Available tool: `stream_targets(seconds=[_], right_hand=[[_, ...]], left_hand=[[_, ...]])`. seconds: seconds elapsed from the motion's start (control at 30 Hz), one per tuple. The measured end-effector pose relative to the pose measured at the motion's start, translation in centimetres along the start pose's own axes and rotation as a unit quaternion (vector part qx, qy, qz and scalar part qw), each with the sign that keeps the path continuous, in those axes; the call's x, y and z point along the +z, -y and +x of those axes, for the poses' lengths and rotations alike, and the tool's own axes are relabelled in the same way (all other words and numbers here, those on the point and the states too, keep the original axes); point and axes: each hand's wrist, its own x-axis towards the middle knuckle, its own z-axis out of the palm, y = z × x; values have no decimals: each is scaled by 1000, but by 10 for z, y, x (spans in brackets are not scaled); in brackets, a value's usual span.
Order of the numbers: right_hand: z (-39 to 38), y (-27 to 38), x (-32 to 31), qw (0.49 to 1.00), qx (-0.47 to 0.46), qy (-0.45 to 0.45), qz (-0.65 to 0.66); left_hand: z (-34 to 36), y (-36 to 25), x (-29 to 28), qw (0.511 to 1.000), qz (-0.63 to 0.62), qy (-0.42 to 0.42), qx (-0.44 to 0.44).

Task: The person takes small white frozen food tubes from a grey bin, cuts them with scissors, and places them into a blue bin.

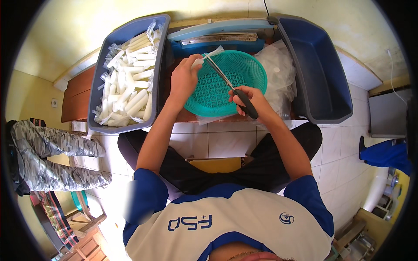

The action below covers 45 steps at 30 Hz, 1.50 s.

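Observation:
My left hand (184, 80) is closed on a white wrapped stick (197, 63) at the left rim of a round turquoise mesh basket (253, 68). A clear wrapper end sticks out beyond its fingers. My right hand (259, 104) grips black-handled scissors (221, 73); their long blades point up-left over the basket, with the tips at the wrapper. At the left, a grey-blue tub (96, 107) holds several white sticks in clear wrappers (135, 102). Clear plastic bags (278, 76) lie right of the basket.
A blue appliance with a metal bar (220, 38) stands behind the basket. A dark blue tub (317, 76) is at the right. Another person's camouflage-clad legs (56, 152) are at the left, a blue-trousered leg (385, 154) at the right. A grey box (386, 115) stands far right.

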Motion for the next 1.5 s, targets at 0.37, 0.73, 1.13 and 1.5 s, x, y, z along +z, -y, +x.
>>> stream_targets(seconds=[0.37, 0.73, 1.13, 1.5], right_hand=[[4, -5, 7, 998, -7, -53, 21], [9, -10, 11, 997, -1, -70, 17], [23, -13, 12, 997, 16, -78, 13], [30, -8, 10, 996, 25, -80, 15]], left_hand=[[-10, -7, 8, 998, 32, 55, 15], [-15, -3, 13, 995, 47, 43, 74], [-10, 5, 14, 995, 43, 80, 39], [-2, 7, 14, 996, 34, 82, 32]])
